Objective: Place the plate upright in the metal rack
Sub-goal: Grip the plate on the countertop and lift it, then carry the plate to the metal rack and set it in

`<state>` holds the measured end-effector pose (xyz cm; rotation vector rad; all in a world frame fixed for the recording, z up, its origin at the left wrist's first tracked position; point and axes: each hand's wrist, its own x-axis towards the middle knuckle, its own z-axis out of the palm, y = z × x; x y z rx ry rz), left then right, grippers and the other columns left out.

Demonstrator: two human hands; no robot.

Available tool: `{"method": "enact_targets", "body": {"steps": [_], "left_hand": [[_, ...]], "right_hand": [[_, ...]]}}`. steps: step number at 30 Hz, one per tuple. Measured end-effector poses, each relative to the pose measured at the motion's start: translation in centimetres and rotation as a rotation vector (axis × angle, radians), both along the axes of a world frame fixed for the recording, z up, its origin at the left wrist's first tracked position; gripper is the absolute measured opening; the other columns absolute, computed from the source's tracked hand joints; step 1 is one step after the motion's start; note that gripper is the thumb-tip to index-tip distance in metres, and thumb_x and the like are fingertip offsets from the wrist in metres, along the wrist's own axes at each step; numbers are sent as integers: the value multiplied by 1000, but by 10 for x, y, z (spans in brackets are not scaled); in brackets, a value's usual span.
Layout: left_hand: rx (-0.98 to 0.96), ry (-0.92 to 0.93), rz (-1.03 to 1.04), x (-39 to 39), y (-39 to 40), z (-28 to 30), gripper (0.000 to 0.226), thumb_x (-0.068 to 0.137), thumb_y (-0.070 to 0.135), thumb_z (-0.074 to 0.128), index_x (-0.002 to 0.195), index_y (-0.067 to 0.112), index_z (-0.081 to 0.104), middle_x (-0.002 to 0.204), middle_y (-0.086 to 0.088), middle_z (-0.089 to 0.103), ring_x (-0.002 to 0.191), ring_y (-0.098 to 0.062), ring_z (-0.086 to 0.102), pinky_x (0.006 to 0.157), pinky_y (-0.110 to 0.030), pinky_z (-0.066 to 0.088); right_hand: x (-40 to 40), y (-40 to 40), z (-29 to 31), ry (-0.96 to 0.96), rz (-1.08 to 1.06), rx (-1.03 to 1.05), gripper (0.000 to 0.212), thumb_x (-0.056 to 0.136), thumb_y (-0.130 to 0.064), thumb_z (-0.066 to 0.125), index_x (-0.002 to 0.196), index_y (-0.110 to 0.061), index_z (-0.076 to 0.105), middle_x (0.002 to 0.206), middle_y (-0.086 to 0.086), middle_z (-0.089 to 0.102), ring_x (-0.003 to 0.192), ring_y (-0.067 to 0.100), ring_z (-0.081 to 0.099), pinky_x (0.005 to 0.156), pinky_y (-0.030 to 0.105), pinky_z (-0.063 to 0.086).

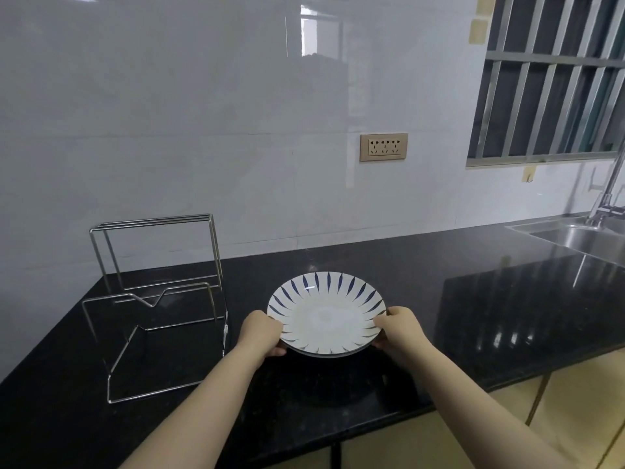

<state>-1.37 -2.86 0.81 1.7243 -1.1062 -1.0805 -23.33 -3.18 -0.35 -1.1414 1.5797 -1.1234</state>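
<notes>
from the head view, the fingers under the plate [325,314] are hidden; only thumbs show on its rim. the left hand [262,333] grasps the plate's edge at about nine o'clock, the right hand [399,328] grasps it at about three o'clock. a second rim seems to peek out beneath the near edge, hard to tell whether it is another plate or a shadow. whether the plate is lifted or resting on the counter [473,316] is also unclear; it lies roughly flat, tilted a little toward the camera, white with dark blue strokes round the rim.

the metal rack [159,306] stands on the counter at the plate's nine o'clock, just beside the left hand, nothing in it. the counter is glossy black speckled stone. behind runs a pale tiled wall [169,113] with a beige socket panel [384,147]. at two o'clock a steel sink [581,236] and tap [608,198] are cut off by the frame edge, a barred window [554,76] above.
</notes>
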Motion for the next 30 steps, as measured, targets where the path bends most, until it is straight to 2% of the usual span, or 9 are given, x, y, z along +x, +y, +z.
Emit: {"method": "enact_targets", "body": {"steps": [2,4,10,14,20,23,25,27,30], "left_hand": [[-38,-14,-7,4,4,9,18,81,-1,46,92,-3,60,80,-9,61,56,-21,57,32,-18,45],[-68,-20,-17,8,10,20,16,81,0,48,91,-2,60,79,-8,62,56,-20,59,33,-18,46],[-189,-57,-84,22,38,52,19,84,1,51,69,12,56,66,-5,63,51,-17,59,35,-17,49],[-256,-76,-68,36,51,69,10,84,2,51,89,2,60,68,-9,65,41,-12,60,37,-19,50],[-359,-99,-58,59,72,94,13,86,4,50,94,3,60,71,-12,66,35,-8,60,36,-17,50],[-401,-118,-29,77,80,105,15,86,6,51,97,4,62,76,-12,69,46,-14,65,42,-21,54],[-427,-138,1,91,84,109,17,86,8,52,98,5,64,84,-14,71,65,-27,70,55,-32,60],[-450,-143,23,105,86,112,12,85,8,54,91,10,65,89,-15,72,76,-32,70,62,-38,60],[-475,-147,47,124,89,114,13,85,7,54,83,17,62,88,-9,72,77,-27,70,56,-33,59]], "right_hand": [[2,5,8,-62,-18,-52,17,76,10,40,75,-6,48,70,17,43,56,25,42,39,24,43],[3,8,16,-57,-20,-109,16,74,7,42,76,-5,52,70,17,45,58,25,42,44,27,43],[13,18,38,-20,-16,-222,15,74,2,45,74,9,58,65,17,52,49,20,48,42,25,43],[25,28,56,-77,5,-276,15,74,3,46,75,6,60,58,13,50,35,12,43,40,23,38],[44,36,78,-95,53,-354,18,75,0,47,77,17,54,61,14,52,42,16,46,44,25,41],[60,40,92,-85,108,-399,14,78,-1,48,70,5,57,60,8,56,44,15,48,44,23,45],[71,42,99,-90,144,-434,19,79,0,48,62,-5,54,53,0,54,41,11,46,42,20,44],[84,44,105,-94,178,-461,20,81,1,47,63,-3,55,52,-2,52,40,8,43,40,16,42],[103,42,111,-77,218,-484,16,83,0,46,80,7,60,62,5,56,43,6,47,41,13,41]]}}
